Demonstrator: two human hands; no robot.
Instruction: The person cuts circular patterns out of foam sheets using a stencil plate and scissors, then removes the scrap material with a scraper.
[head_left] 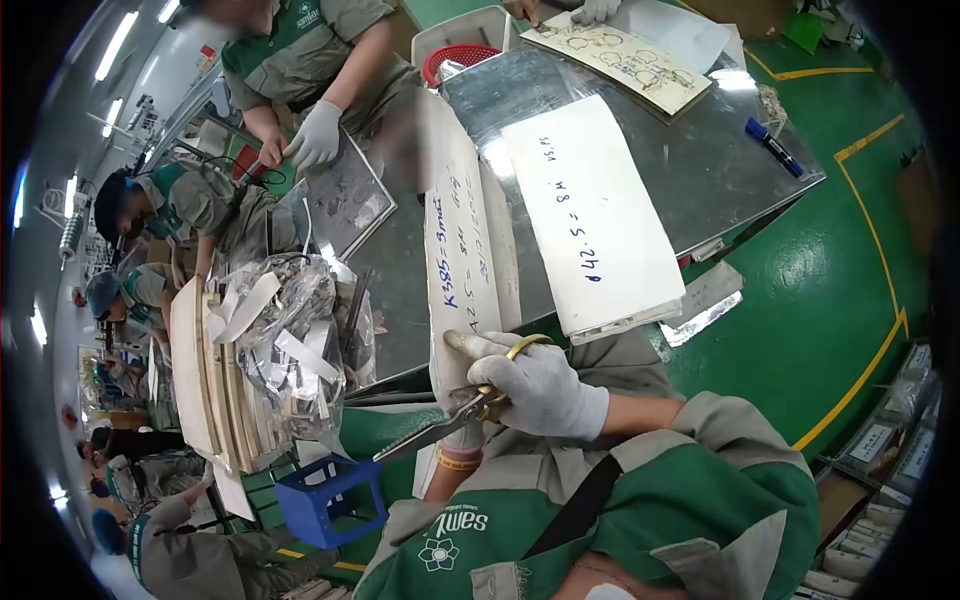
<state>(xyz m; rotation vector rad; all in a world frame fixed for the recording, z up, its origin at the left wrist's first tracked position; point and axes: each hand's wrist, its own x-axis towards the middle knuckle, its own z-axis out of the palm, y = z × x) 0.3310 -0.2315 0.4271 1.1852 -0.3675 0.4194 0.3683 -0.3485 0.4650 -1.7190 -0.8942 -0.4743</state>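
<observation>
My right hand (545, 395), in a pale work glove, is closed around the yellow handles of a pair of scissors (425, 436). Their metal blades point down and to the left. My left hand (464, 434), also gloved and with a band at the wrist, grips the near end of a long white card folder (460, 270) with blue handwriting. Scissors and my right hand partly cover its fingers. Just right of that folder, a second white card stack (595, 220) with blue writing lies on the metal table (545, 80).
A plastic bag of scraps (295, 350) sits by stacked boards (205, 380) on the left. A blue stool (330, 500) stands below. A blue marker (773, 147) and a drawn-on board (625, 62) lie on the table. Gloved co-workers handle a dark panel (345, 195) and that board.
</observation>
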